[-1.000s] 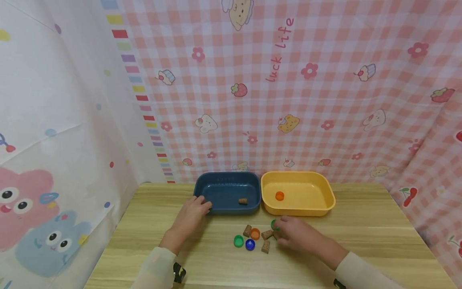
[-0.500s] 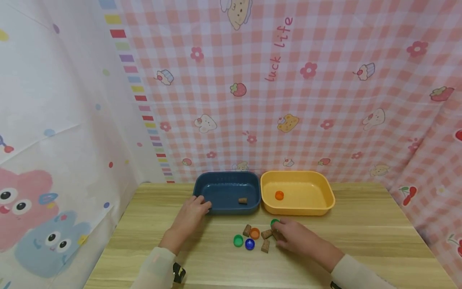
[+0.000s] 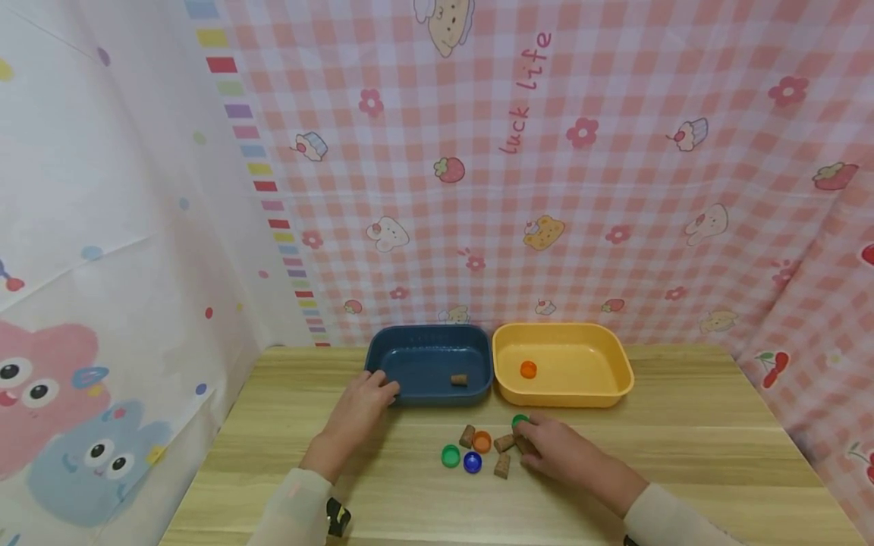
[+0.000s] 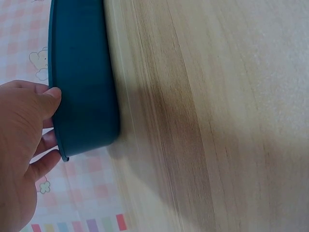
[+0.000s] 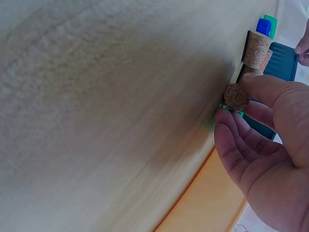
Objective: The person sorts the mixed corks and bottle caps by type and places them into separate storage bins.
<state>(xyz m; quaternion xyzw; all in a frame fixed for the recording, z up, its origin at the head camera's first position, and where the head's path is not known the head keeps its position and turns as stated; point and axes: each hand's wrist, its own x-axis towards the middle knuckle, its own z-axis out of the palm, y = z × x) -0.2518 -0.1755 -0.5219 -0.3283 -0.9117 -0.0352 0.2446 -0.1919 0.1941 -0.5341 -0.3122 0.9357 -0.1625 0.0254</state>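
Observation:
My left hand [image 3: 359,404] grips the near left rim of the dark blue bin [image 3: 426,399]; in the left wrist view, its thumb lies on the outer wall and fingers reach behind the rim. My right hand [image 3: 556,449] is low over the table, pinching a cork [image 5: 236,97] between thumb and fingers. A green bottle cap [image 3: 520,419] lies right by its fingertips, partly covered. To the hand's left lie several other corks [image 3: 502,465], an orange cap [image 3: 482,441], a blue cap [image 3: 473,462] and another green cap [image 3: 451,456].
One cork [image 3: 460,380] lies inside the blue bin. Beside that bin stands a yellow bin [image 3: 564,398] with an orange cap [image 3: 529,369] in it. A pink checked cloth [image 3: 437,189] hangs behind the wooden table [image 3: 696,432].
Over the last second my right hand has shifted slightly down around the cork, and the green cap by its fingers shows a little differently. My left hand stays on the blue bin.

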